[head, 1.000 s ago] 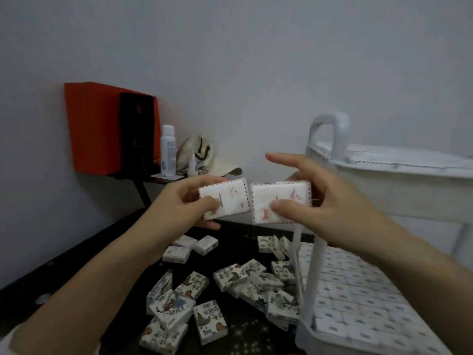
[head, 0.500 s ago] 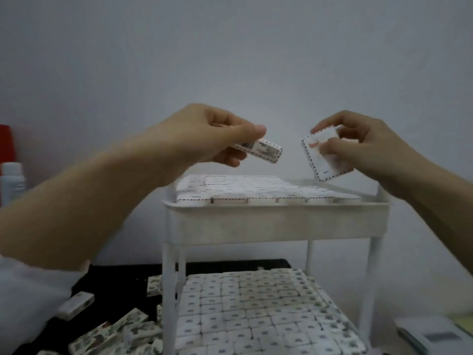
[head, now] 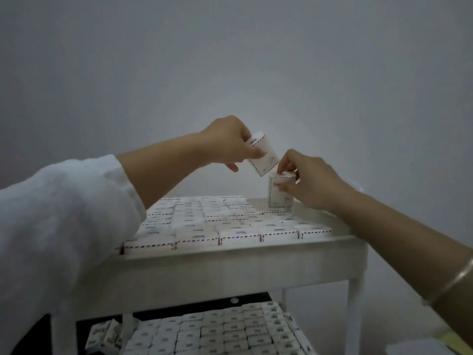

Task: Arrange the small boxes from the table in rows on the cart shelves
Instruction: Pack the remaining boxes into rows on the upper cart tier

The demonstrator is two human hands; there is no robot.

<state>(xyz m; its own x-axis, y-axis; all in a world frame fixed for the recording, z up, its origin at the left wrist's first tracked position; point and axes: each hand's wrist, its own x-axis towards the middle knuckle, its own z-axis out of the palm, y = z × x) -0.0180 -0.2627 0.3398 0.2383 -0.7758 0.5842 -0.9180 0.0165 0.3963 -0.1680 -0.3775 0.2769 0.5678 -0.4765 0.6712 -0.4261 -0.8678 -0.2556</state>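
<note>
Left hand (head: 227, 144) is clamped on a tilted box (head: 266, 160), pinched between thumb and fingers and held in the air. Right hand (head: 309, 183) is curled round an upright box (head: 277, 198), with fingertips on its top and front. The hands are close together but are not seen touching. The tilted box's lower corner is just beside the upright box's top; contact cannot be told. The upright box is stood on end directly below the right hand, at the far edge of the top shelf (head: 230, 267). Rows of boxes (head: 217, 221) are laid flat beneath and nearer than both hands. More rows (head: 225, 331) are seen far below the hands, on the lower level. Loose boxes (head: 105, 336) are seen below the left forearm on the dark table (head: 194, 307). A white sleeve (head: 58, 226) is worn on the left arm and a bangle (head: 450, 283) on the right.
</note>
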